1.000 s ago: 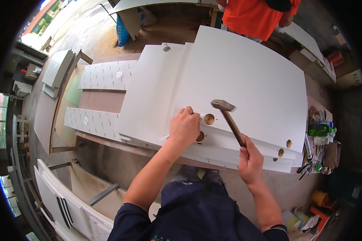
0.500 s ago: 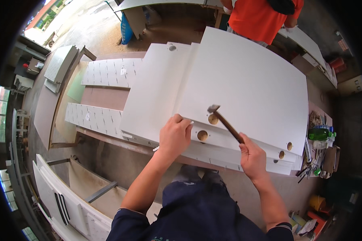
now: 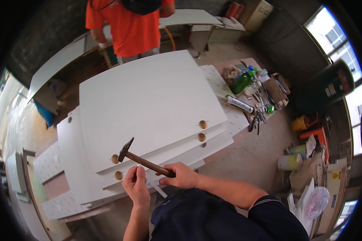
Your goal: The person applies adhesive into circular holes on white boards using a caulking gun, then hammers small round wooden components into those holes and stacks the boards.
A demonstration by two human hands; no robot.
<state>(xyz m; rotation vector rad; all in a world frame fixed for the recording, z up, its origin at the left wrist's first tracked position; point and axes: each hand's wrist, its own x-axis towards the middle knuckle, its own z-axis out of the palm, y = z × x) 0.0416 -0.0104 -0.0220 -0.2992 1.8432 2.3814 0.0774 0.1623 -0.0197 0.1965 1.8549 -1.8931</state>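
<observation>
In my right hand (image 3: 180,176) is a hammer (image 3: 149,164) with a brown wooden handle, gripped near the handle's end. Its dark metal head lies over the near left corner of a white panel (image 3: 153,100), beside a round hole. My left hand (image 3: 136,186) is closed in a pinch just under the handle, with a small white piece (image 3: 139,165) at the fingertips; its exact kind is too small to tell. Large white panels are stacked in steps, with round holes (image 3: 118,175) along their near edges. A narrow white strip (image 3: 159,189) shows between my hands.
A person in an orange shirt (image 3: 130,30) stands beyond the stack at a long bench (image 3: 185,17). To the right lie a sealant tube (image 3: 240,104), a green bottle (image 3: 242,82) and loose tools. Cans (image 3: 289,162) stand on the floor at right.
My view has swung to the right. My right hand has brought the hammer leftward, close to my left hand, which still pinches the small white piece.
</observation>
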